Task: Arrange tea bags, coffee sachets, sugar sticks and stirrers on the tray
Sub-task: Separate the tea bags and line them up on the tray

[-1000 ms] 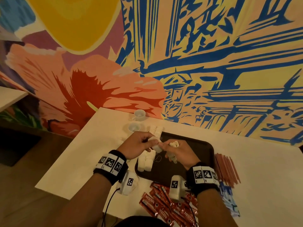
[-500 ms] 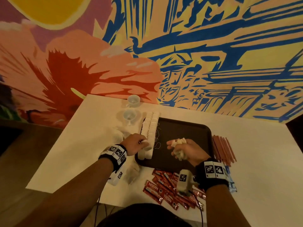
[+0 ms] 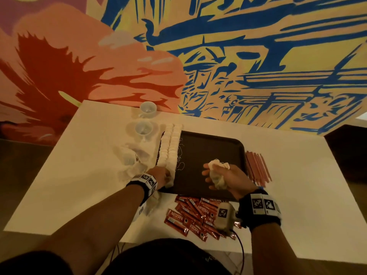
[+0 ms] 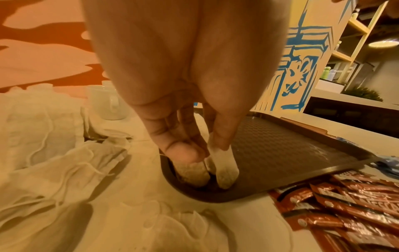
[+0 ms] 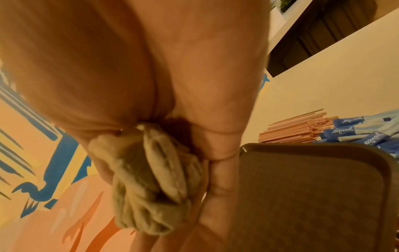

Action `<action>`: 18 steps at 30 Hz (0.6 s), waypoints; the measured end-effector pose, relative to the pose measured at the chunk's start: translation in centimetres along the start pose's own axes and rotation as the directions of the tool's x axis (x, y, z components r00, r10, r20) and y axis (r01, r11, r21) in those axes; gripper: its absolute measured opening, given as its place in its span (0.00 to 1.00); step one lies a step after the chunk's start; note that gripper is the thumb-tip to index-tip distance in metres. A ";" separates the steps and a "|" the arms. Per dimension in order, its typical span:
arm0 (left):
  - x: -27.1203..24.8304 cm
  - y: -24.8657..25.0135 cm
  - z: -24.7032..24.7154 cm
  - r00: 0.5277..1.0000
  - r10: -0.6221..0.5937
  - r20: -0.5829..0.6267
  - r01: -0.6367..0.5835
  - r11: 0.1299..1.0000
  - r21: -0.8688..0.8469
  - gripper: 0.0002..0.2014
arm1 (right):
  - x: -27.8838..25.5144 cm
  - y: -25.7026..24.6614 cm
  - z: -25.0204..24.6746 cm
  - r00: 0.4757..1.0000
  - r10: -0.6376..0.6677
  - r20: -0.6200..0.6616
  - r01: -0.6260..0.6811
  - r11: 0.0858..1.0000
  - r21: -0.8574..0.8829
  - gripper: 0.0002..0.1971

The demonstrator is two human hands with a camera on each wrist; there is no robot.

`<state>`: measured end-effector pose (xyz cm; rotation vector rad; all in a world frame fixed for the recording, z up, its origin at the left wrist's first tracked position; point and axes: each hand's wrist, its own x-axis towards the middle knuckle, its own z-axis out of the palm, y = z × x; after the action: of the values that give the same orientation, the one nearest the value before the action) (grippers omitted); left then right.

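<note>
the left grip pinches a tea bag upright in the near left corner of the dark tray, at the near end of two rows of tea bags. the right grip, over the tray, clutches a bunch of tea bags. coffee sachets lie on the surface nearer the person; stirrers and sugar sticks lie right of the tray.
</note>
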<state>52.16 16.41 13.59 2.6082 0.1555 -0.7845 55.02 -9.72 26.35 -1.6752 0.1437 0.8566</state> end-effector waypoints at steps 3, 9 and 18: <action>0.6 0.3 -0.5 0.998 0.008 -0.070 -0.007 1.000 0.024 0.14 | -0.3 -0.1 -0.1 1.000 0.008 -0.003 -0.008 1.000 0.004 0.14; 1.5 0.9 -1.0 0.992 0.029 -0.122 -0.019 0.997 0.078 0.12 | -0.5 -0.2 -0.6 1.000 -0.017 -0.027 0.017 1.000 0.020 0.14; 1.8 1.5 -1.5 0.990 0.002 -0.140 0.001 1.000 0.024 0.13 | 0.1 -0.9 -1.3 0.998 -0.066 -0.013 0.067 0.997 0.033 0.11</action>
<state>54.77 15.67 14.29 2.6862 0.1869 -0.6070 56.11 -10.60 27.07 -1.6456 0.1093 0.7906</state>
